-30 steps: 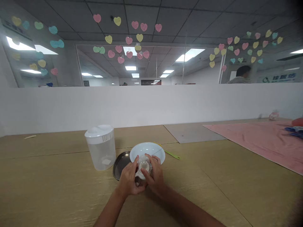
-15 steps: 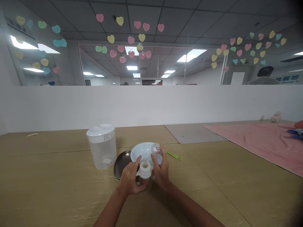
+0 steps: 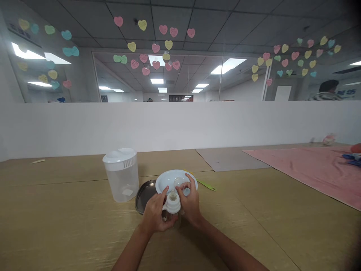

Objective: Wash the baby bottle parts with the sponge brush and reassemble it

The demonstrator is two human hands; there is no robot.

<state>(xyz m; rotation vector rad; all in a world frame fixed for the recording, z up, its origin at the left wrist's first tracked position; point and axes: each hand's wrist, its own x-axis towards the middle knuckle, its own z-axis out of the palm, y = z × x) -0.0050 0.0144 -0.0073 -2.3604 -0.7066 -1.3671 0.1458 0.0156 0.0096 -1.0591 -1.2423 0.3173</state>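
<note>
So there's a baby bottle (image 3: pixel 173 205) right in front of the person, standing upright just this side of a pale blue bowl (image 3: pixel 161 182), with its clear cap off and the teat showing on top. The left hand (image 3: pixel 155 211) is wrapped around the bottle from the side, gripping it below the white collar. The clear cap (image 3: pixel 178 181) is up at the right hand (image 3: pixel 190 199), by the thumb and curled fingers with the bowl behind it, but it's so see-through I can't tell if they're really gripping it. A dark metal tray (image 3: pixel 143 194) sits just left of the bowl, partly hidden by the left hand, and a yellow and green stick (image 3: pixel 208 185) pokes out from behind the bowl's right side. Further left there's a see-through plastic bucket (image 3: pixel 122 182) with a white lid. All of that's on a tan table (image 3: pixel 70 229), with a pink cloth (image 3: pixel 304 165) spread way over on the right. Past the white wall (image 3: pixel 169 126), heart-shaped notes (image 3: pixel 156 47) dot the glass, and someone in a striped shirt (image 3: pixel 327 96) is at far right.
</note>
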